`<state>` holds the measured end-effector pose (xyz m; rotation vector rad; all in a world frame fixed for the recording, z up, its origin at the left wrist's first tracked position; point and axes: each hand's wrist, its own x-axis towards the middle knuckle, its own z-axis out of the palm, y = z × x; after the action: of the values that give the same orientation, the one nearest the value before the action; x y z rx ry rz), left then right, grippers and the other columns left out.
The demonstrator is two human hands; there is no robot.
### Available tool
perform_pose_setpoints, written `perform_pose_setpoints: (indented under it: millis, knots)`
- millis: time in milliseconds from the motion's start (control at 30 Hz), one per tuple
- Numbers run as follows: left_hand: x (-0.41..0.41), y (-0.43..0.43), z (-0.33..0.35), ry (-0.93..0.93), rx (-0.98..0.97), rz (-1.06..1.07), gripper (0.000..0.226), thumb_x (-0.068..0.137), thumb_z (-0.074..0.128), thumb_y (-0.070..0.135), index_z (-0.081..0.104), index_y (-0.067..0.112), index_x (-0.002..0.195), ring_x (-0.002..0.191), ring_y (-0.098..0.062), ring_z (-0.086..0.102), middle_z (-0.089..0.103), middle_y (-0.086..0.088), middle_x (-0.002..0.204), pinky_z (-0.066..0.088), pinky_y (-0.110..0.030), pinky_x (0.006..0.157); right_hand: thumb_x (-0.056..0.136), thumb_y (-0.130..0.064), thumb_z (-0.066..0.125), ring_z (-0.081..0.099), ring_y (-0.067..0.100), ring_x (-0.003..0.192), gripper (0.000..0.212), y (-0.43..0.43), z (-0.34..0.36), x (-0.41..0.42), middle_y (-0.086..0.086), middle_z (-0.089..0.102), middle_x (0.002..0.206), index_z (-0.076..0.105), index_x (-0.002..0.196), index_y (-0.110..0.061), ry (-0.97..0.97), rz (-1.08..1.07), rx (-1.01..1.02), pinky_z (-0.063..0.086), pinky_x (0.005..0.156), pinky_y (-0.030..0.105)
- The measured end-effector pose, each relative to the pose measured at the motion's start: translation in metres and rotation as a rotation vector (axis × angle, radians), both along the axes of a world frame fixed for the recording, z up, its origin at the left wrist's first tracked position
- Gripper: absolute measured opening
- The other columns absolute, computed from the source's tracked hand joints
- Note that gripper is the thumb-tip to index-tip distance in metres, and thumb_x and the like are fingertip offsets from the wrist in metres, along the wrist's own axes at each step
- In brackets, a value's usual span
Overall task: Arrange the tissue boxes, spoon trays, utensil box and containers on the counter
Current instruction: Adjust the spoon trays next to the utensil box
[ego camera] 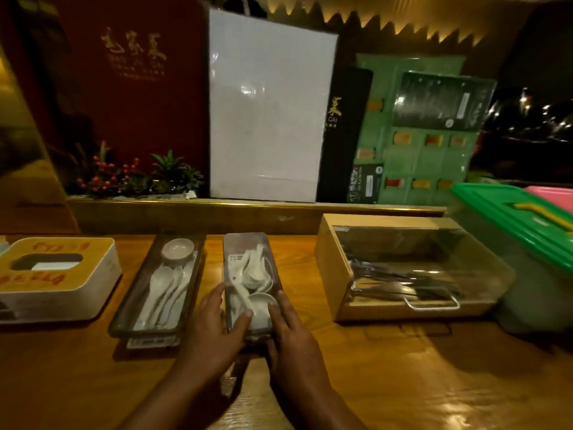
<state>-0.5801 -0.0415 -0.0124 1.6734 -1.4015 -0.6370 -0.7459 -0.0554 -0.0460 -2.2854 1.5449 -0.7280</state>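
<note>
With your left hand [217, 330] and right hand [294, 333] clamped on the narrow clear-lidded spoon tray [249, 274], slide it toward twelve o'clock, parallel to its nine-o'clock twin tray [159, 283]

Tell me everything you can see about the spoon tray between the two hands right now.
The spoon tray is a long, narrow, dark-rimmed box with see-through walls, lying flat on the wooden counter, its long axis pointing away from the person. Inside lie white ceramic-looking spoons, a small white dish and a white slotted insert. The left hand presses its left near side and the right hand its right near side, with fingertips over the rim. It sits apart from a second spoon tray to its left.
</note>
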Motion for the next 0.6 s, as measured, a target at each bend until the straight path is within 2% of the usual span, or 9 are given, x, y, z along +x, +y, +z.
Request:
perform_pose_setpoints:
  millis: [100, 133, 200, 267, 433, 600]
  knots:
    - [-0.021, -0.010, -0.008, 0.315, 0.116, -0.032, 0.047, 0.093, 0.069, 0.029, 0.049, 0.045, 0.133, 0.105, -0.004, 0.066, 0.066, 0.020, 0.117, 0.058, -0.023, 0.076, 0.096, -0.021, 0.059, 0.039, 0.013, 0.141, 0.073, 0.002, 0.000, -0.021, -0.016, 0.000, 0.167, 0.022, 0.158, -0.030, 0.012, -0.007, -0.007, 0.044, 0.105, 0.026]
    - [-0.028, -0.013, -0.011, 0.384, 0.130, -0.050, 0.046, 0.094, 0.069, 0.026, 0.050, 0.051, 0.127, 0.105, -0.005, 0.067, 0.068, 0.020, 0.115, 0.059, -0.026, 0.078, 0.092, -0.023, 0.063, 0.043, 0.015, 0.138, 0.073, 0.002, 0.000, -0.029, -0.014, 0.008, 0.167, 0.028, 0.156, -0.029, 0.033, -0.020, -0.032, 0.048, 0.102, 0.029]
    - [-0.040, -0.020, -0.017, 0.457, 0.144, -0.069, 0.046, 0.093, 0.069, 0.023, 0.056, 0.060, 0.118, 0.108, -0.010, 0.070, 0.072, 0.017, 0.116, 0.060, -0.039, 0.087, 0.078, -0.033, 0.077, 0.057, 0.020, 0.121, 0.076, -0.001, 0.001, -0.044, -0.008, 0.036, 0.159, 0.046, 0.147, -0.029, 0.120, -0.084, -0.125, 0.055, 0.087, 0.035]
    - [-0.053, -0.026, -0.021, 0.526, 0.160, -0.094, 0.048, 0.094, 0.068, 0.021, 0.059, 0.064, 0.112, 0.107, -0.013, 0.071, 0.074, 0.018, 0.114, 0.061, -0.043, 0.086, 0.066, -0.042, 0.084, 0.059, 0.020, 0.100, 0.077, -0.001, 0.008, -0.056, -0.006, 0.054, 0.146, 0.057, 0.137, -0.028, 0.233, -0.139, -0.129, 0.054, 0.075, 0.034]
    - [-0.086, -0.035, -0.015, 0.674, 0.180, -0.099, 0.047, 0.099, 0.060, 0.014, 0.056, 0.057, 0.116, 0.095, -0.014, 0.073, 0.072, 0.016, 0.109, 0.062, -0.034, 0.067, 0.063, -0.044, 0.087, 0.058, 0.023, 0.097, 0.080, -0.008, 0.012, -0.073, -0.001, 0.060, 0.139, 0.059, 0.135, -0.023, 0.401, -0.199, -0.170, 0.052, 0.074, 0.038]
    - [-0.090, -0.047, -0.018, 0.709, 0.202, -0.128, 0.047, 0.098, 0.062, 0.014, 0.057, 0.053, 0.123, 0.102, -0.016, 0.074, 0.074, 0.011, 0.118, 0.062, -0.042, 0.081, 0.064, -0.048, 0.086, 0.061, 0.026, 0.098, 0.081, -0.012, 0.011, -0.081, 0.002, 0.061, 0.139, 0.059, 0.136, -0.021, 0.421, -0.218, -0.168, 0.052, 0.073, 0.042]
